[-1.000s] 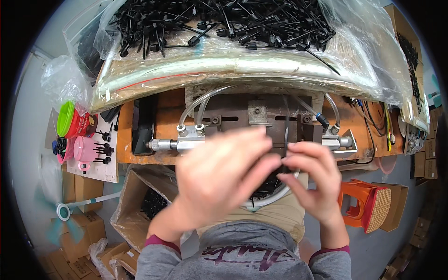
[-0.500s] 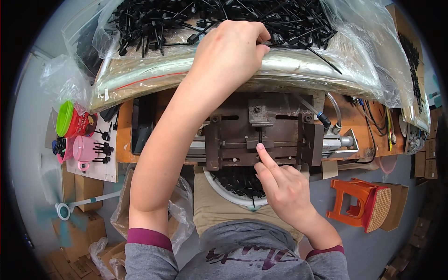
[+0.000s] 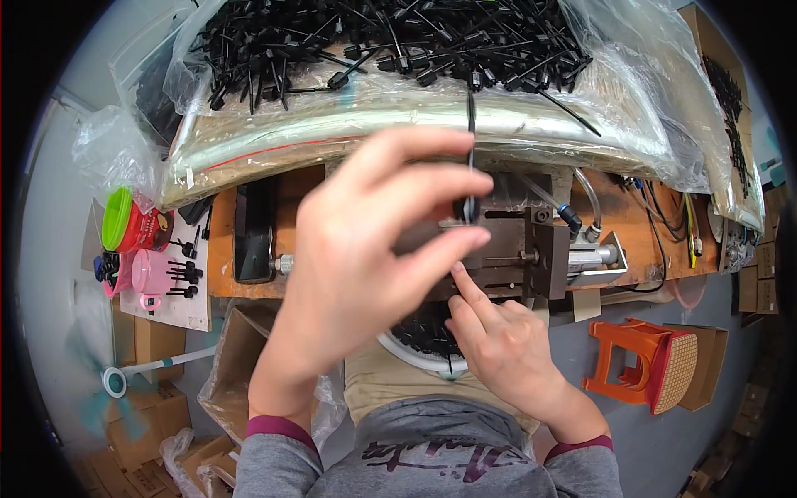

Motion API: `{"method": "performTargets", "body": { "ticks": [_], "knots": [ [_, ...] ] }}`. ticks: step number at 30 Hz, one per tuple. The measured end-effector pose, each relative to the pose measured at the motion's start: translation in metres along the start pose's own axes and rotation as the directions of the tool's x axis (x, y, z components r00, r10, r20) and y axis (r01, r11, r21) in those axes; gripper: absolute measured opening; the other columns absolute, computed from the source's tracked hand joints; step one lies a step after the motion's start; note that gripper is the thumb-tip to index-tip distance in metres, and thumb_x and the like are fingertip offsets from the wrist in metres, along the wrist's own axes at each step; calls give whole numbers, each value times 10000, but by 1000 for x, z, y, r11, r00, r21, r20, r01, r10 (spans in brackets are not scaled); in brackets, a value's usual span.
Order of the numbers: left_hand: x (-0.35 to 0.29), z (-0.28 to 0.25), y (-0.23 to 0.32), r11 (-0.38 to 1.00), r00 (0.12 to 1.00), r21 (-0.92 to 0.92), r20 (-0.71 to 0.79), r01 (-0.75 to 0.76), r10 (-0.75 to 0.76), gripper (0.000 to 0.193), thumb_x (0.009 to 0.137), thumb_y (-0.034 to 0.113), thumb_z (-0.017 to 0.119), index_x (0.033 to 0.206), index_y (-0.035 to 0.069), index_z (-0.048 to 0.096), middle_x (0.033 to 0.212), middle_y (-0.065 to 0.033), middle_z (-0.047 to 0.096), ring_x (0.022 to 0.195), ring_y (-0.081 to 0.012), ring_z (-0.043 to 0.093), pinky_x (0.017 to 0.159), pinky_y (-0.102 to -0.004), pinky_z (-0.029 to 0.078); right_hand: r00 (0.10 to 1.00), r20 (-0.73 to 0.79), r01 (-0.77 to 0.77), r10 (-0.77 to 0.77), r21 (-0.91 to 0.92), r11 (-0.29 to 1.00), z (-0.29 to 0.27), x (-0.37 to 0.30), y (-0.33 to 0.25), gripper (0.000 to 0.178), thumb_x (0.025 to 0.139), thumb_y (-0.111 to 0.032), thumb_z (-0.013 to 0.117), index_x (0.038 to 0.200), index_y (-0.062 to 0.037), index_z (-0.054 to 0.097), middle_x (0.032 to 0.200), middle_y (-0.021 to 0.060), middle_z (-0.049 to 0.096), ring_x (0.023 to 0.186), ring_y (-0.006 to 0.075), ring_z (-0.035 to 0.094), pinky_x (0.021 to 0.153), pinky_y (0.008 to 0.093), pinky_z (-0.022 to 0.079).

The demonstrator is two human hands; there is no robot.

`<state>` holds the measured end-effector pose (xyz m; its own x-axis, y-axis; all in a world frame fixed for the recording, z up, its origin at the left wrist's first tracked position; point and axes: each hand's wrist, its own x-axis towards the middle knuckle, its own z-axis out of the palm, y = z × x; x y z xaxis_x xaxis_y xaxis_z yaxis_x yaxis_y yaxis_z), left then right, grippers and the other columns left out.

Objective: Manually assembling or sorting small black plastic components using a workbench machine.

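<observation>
My left hand (image 3: pixel 365 224) is raised over the metal jig, slightly blurred, its fingers closed on a thin black plastic part (image 3: pixel 471 158) with a thicker head. The part hangs upright between thumb and fingertips. My right hand (image 3: pixel 506 349) is at the jig's near edge, index finger stretched out to the jig's middle and the other fingers loosely curled. It holds nothing that I can see. The dark brown metal jig (image 3: pixel 549 257) is partly hidden behind my left hand. Beyond it, a heap of similar black plastic parts (image 3: pixel 398 50) lies on clear plastic sheeting.
A white-rimmed tub (image 3: pixel 415 358) of black parts sits in my lap below the jig. Air hoses (image 3: pixel 591 199) and a cylinder (image 3: pixel 594 257) are at the right. Pink cup (image 3: pixel 151 272) and red tub (image 3: pixel 149 226) stand left. An orange stool (image 3: pixel 639 365) is on the floor.
My left hand has come back from the heap toward me, over the jig, now with a black plastic part in its fingers. My right hand has shifted only slightly toward me.
</observation>
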<state>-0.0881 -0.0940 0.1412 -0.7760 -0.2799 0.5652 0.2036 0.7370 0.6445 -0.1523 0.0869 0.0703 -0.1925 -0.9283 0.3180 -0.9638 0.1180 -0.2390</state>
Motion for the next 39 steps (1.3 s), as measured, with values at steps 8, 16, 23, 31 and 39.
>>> {"method": "performTargets", "body": {
  "ticks": [8,16,23,31,39],
  "knots": [
    [-77,21,9,997,997,70,70,23,-28,338,678,-17,779,1008,-27,709,1237,-196,620,887,-219,681,735,-311,563,848,-497,-88,182,206,974,-50,51,45,175,781,-53,731,937,-35,655,911,88,671,628,197,594,570,321,470],
    [-115,64,-5,947,998,322,69,-25,2,279,683,42,766,951,8,696,1194,-142,665,721,-202,679,640,-280,535,827,-540,-304,157,-195,932,-46,110,110,364,887,-355,653,873,9,643,895,148,660,775,325,629,723,432,501],
    [-112,68,-7,890,993,456,114,-15,-42,241,686,49,761,918,26,699,1204,-108,668,640,-163,645,594,-258,508,824,-527,-348,206,-185,919,-40,111,102,364,820,-364,719,775,-19,609,796,100,588,823,295,596,719,405,492],
    [-109,67,-3,881,989,473,131,1,-72,241,680,54,764,912,34,701,1201,-93,671,603,-149,629,584,-253,503,816,-547,-199,185,34,979,-43,91,83,204,771,-162,723,822,-10,597,867,104,575,809,293,595,718,376,478],
    [-110,66,-6,882,989,472,131,3,-74,263,675,60,766,930,47,703,1203,-87,671,599,-145,626,577,-255,502,890,-449,9,79,191,982,-41,46,43,264,715,40,741,965,1,667,1084,142,615,923,273,644,772,331,533]
  ]
}}
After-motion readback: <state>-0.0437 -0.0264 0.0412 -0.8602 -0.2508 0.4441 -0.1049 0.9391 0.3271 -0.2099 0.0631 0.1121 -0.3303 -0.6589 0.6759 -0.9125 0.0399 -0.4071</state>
